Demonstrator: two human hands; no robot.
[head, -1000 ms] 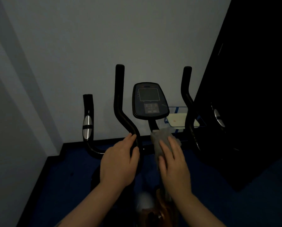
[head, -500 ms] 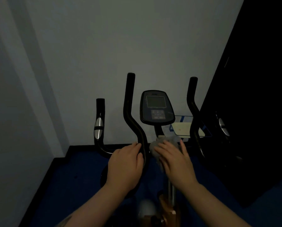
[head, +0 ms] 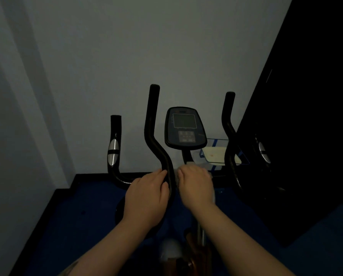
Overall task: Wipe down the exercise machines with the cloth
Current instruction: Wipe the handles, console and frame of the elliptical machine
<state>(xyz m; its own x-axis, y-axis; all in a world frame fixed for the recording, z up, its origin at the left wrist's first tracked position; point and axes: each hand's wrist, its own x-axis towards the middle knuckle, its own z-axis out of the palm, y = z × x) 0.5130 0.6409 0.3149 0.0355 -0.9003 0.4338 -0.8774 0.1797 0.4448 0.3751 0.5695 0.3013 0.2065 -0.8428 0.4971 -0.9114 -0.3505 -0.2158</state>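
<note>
A: Where's the cloth [head: 191,163]?
B: Under the right hand [head: 196,186], bunched on the stem just below the console [head: 185,128]. Only a pale edge shows above the knuckles, plus a sliver between the hand and the bar.
A: Right hand grip?
B: Fingers curled down over the cloth, pressing it onto the stem. Thumb is hidden, so I can't tell how tight.
A: Left hand [head: 146,198]?
B: Wrapped round the curved inner handlebar [head: 153,124], at its lower bend, left of and below the console. Fingers curl over the bar, thumb side on the near face. Nothing else in it.
A: Rest of the exercise bike [head: 186,150]?
B: Matching inner bar [head: 229,128] right of the console. Short outer grip [head: 114,144] with a silver sensor pad, far left of the console. A second silver pad [head: 263,152] shows far right, against the dark.
A: Any containers?
B: One clear tray [head: 204,154] with blue edging, right of and below the console, behind the right bar. A cream, flat item [head: 214,154] lies in it; too dim to identify.
A: Surroundings?
B: Grey wall [head: 126,46] behind the console, blue floor [head: 76,216] below, a large black panel [head: 306,116] to the right. Something brownish [head: 192,255] low on the frame below the console, blurred.
</note>
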